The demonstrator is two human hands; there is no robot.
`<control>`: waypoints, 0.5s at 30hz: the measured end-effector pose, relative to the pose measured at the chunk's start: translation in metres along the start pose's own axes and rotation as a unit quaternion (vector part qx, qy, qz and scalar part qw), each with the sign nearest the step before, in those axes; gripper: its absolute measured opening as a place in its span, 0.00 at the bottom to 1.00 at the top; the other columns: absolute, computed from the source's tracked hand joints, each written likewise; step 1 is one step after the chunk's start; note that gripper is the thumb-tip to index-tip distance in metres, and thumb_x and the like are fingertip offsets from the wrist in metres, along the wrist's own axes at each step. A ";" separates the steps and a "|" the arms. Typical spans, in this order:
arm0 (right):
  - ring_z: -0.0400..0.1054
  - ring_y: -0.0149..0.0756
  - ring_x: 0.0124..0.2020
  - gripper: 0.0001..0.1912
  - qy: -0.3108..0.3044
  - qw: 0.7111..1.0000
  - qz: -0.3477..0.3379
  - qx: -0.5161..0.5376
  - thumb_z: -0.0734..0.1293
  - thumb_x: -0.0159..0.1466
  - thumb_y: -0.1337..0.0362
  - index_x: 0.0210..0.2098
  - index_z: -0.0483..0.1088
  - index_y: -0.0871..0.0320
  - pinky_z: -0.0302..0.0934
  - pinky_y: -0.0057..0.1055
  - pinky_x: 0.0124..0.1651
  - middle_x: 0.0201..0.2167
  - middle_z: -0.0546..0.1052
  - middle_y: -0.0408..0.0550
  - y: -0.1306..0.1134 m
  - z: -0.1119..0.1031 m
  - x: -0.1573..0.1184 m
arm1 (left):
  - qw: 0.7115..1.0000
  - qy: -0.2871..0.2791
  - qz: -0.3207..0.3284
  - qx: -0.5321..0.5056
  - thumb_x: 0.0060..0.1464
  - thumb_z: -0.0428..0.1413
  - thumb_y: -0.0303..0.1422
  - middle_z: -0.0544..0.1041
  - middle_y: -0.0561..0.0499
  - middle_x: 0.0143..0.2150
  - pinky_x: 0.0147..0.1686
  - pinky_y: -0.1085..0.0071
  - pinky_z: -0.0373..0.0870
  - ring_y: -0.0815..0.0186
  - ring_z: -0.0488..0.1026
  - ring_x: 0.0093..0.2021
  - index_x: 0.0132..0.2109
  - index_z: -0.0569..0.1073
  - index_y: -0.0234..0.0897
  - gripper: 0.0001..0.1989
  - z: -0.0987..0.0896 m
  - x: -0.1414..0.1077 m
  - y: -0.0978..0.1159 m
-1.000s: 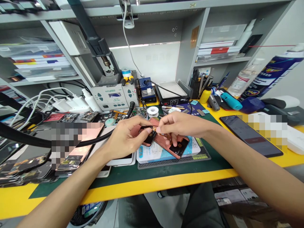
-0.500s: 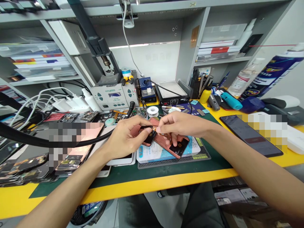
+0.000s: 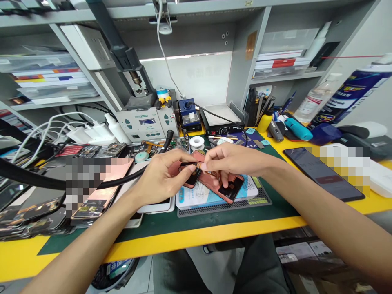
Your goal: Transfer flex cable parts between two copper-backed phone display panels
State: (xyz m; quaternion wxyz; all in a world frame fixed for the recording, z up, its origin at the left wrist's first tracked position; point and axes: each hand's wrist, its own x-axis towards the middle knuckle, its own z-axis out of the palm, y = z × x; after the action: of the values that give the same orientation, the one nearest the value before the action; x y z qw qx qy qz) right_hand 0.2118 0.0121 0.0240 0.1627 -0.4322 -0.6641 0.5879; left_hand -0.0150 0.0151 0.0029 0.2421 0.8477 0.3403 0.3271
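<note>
My left hand (image 3: 167, 177) pinches a copper-coloured phone panel with a black end (image 3: 193, 174) between thumb and fingers. At that panel's upper edge, my right hand (image 3: 226, 161) closes its thumb and index finger on a small gold flex connector (image 3: 199, 166). Its lower fingers reach over a second copper-coloured panel (image 3: 211, 182), which lies tilted on a white and blue box (image 3: 199, 199). The fingers hide part of both panels.
Stacked phone parts (image 3: 36, 212) lie at the left, crossed by a black hose (image 3: 33, 177). Behind the hands are a solder spool (image 3: 197, 143) and a hot plate (image 3: 222, 116). A dark phone (image 3: 324, 175) lies at the right.
</note>
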 end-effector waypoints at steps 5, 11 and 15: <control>0.70 0.29 0.19 0.14 0.006 1.000 0.000 -0.021 0.66 0.66 0.56 0.30 0.68 0.60 0.59 0.20 0.19 0.24 0.78 0.46 -0.001 0.001 0.000 | 1.000 0.001 -0.007 -0.010 0.59 0.56 0.34 0.79 0.50 0.40 0.33 0.76 0.77 0.68 0.78 0.34 0.44 0.78 0.37 0.09 0.000 0.000 0.002; 0.70 0.29 0.19 0.14 0.008 0.999 0.007 -0.047 0.64 0.68 0.56 0.31 0.66 0.59 0.52 0.19 0.15 0.24 0.77 0.45 -0.001 0.001 0.001 | 0.999 -0.002 -0.027 -0.028 0.59 0.57 0.35 0.79 0.49 0.40 0.26 0.78 0.76 0.68 0.78 0.32 0.44 0.78 0.36 0.10 0.001 0.000 0.003; 0.72 0.30 0.21 0.16 0.001 0.999 -0.007 -0.050 0.64 0.68 0.53 0.31 0.66 0.58 0.52 0.20 0.16 0.25 0.78 0.46 0.002 -0.001 0.000 | 1.000 0.002 -0.012 -0.007 0.59 0.57 0.34 0.79 0.50 0.39 0.31 0.79 0.77 0.69 0.78 0.33 0.43 0.79 0.36 0.09 0.001 0.001 0.002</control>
State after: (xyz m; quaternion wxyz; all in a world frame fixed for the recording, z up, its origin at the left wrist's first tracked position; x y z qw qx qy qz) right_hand 0.2129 0.0126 0.0221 0.1454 -0.4354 -0.6957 0.5525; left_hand -0.0126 0.0142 0.0037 0.2513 0.8411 0.3491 0.3278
